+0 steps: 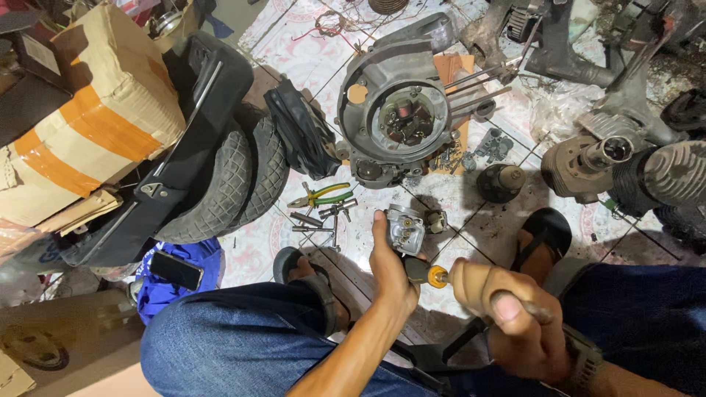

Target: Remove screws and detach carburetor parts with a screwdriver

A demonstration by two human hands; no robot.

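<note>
My left hand (391,270) grips a small grey metal carburettor (405,227) and holds it above the tiled floor, between my knees. My right hand (507,312) is closed around a screwdriver whose orange-tipped handle (437,276) points toward the carburettor; its shaft is hidden behind my left hand. Straight ahead on the floor lies a large grey engine casing (397,110) with a round opening.
Green-handled pliers (323,195) and several bolts and sockets (320,219) lie on the floor. A tyre (235,180) under a black panel sits at left, next to a taped cardboard box (95,110). Finned cylinders (588,162) are at right. A phone (176,270) rests on blue cloth.
</note>
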